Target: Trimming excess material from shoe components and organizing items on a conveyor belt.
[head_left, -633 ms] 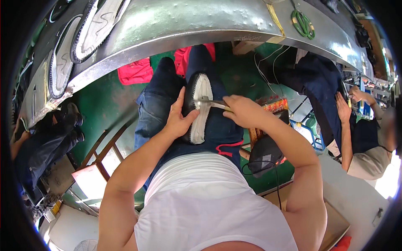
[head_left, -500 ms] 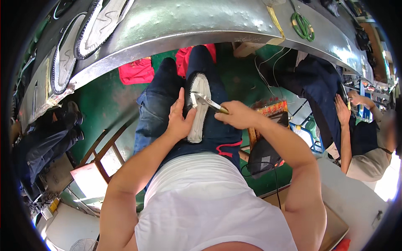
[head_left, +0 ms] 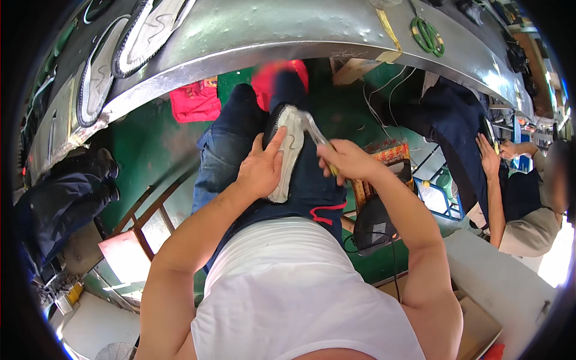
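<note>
A shoe lies sole side up along my thighs, its pale underside ringed by a dark stitched edge. Across its left side rests my left hand, gripping it with the fingers over the pale surface. My right hand is closed round the handles of metal pliers, partly smeared by motion. The pliers' head is beside the upper right edge of the shoe; whether they touch cannot be made out.
A metal workbench curves ahead, with more shoe pieces at its left and a green coil at its right. Red cloth lies on the floor. A wooden chair stands left; a co-worker sits at the right.
My right hand has swung the pliers from the middle of the pale underside to its upper right edge. My left hand has moved further over the shoe.
</note>
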Demonstrator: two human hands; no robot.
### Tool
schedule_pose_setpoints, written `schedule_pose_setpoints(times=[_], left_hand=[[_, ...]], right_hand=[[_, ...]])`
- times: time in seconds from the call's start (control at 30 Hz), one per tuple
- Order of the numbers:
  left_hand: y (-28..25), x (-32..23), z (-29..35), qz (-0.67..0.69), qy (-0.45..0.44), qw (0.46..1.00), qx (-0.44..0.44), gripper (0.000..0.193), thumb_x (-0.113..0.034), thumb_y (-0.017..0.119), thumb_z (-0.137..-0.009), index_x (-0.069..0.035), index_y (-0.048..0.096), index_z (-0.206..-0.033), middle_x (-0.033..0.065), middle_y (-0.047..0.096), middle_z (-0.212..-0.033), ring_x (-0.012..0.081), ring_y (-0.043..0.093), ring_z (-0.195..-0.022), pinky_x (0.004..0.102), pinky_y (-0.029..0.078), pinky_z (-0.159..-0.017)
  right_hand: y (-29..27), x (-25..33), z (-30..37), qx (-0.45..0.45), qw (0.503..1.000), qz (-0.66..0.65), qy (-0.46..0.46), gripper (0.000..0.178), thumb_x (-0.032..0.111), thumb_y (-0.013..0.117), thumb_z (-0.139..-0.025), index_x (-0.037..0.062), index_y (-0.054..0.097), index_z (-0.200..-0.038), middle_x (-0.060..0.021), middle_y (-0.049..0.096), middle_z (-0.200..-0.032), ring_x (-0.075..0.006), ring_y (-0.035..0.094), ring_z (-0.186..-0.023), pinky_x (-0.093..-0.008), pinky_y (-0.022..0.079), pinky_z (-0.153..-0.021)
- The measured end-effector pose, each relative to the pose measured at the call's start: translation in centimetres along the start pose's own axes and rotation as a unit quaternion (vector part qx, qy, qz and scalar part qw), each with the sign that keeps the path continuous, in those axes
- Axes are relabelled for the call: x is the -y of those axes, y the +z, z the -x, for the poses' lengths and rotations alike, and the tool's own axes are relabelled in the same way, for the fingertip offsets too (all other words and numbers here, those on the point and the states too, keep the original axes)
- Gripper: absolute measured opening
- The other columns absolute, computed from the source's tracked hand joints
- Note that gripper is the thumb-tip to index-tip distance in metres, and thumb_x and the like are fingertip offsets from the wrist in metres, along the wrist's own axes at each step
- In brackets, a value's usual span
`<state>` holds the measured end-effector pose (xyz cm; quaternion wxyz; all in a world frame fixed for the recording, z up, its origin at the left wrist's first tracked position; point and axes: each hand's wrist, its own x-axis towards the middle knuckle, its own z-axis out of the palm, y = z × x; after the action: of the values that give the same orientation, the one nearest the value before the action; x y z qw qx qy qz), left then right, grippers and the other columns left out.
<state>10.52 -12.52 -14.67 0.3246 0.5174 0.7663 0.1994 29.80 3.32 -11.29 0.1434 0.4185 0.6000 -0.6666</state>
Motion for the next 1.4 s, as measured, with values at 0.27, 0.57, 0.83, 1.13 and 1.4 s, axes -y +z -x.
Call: schedule_pose_setpoints(times=[0.27, 0.57, 0.83, 1.13, 1.4], left_hand=[[-0.9, -0.6, 0.2, -0.054, -0.019, 0.995, 0.082, 0.059, -0.027, 0.042, -0.101, -0.031, 0.019, -0.155, 0.0372, 0.029, -0.147, 0.051, 0.054, -0.118, 0.0512, 0.048, -0.096], [2.6, 2.3, 0.3, 0.139, -0.025, 0.989, -0.036, 0.085, -0.026, 0.053, -0.098, 0.005, -0.004, -0.153, 0.0368, 0.025, -0.15, 0.0479, 0.034, -0.138, 0.0435, 0.032, -0.113], [1.1, 2.3, 0.8, 0.138, -0.052, 0.989, 0.021, 0.097, -0.031, 0.062, -0.093, 0.003, -0.005, -0.154, 0.0307, 0.007, -0.159, 0.0397, 0.013, -0.149, 0.0377, 0.02, -0.119], [1.5, 5.2, 3.7, 0.314, -0.042, 0.936, 0.152, 0.103, -0.024, 0.063, -0.092, -0.011, -0.017, -0.155, 0.0255, -0.004, -0.161, 0.0336, 0.001, -0.151, 0.0358, 0.011, -0.12], [-1.4, 1.3, 2.2, 0.175, -0.1, 0.968, 0.146, 0.1, -0.02, 0.07, -0.086, 0.005, 0.0, -0.153, 0.0304, 0.012, -0.158, 0.0414, 0.015, -0.148, 0.0377, 0.02, -0.12]], right_hand=[[2.0, 1.9, -2.9, -0.078, 0.979, 0.09, -0.168, 0.052, 0.041, 0.04, -0.104, -0.0037, 0.059, -0.087, -0.009, 0.062, -0.074, -0.017, 0.062, -0.062, -0.0324, 0.049, -0.06], [3.2, 0.4, -2.1, -0.119, 0.929, 0.233, -0.261, 0.051, 0.04, 0.043, -0.103, -0.0055, 0.06, -0.088, -0.0265, 0.065, -0.079, -0.0422, 0.066, -0.078, -0.0488, 0.051, -0.072], [5.3, -0.8, -0.1, -0.094, 0.903, 0.379, -0.179, 0.049, 0.041, 0.044, -0.101, -0.0039, 0.061, -0.096, -0.0268, 0.067, -0.088, -0.0448, 0.064, -0.086, -0.0527, 0.05, -0.077], [5.2, 1.6, 2.3, -0.068, 0.931, 0.314, -0.172, 0.05, 0.043, 0.043, -0.101, -0.003, 0.062, -0.095, -0.0266, 0.067, -0.09, -0.0446, 0.065, -0.087, -0.0523, 0.05, -0.078], [5.8, -3.7, 1.7, -0.086, 0.949, 0.248, -0.172, 0.05, 0.043, 0.044, -0.102, -0.0039, 0.06, -0.091, -0.0217, 0.067, -0.084, -0.0392, 0.066, -0.076, -0.0467, 0.052, -0.071]])
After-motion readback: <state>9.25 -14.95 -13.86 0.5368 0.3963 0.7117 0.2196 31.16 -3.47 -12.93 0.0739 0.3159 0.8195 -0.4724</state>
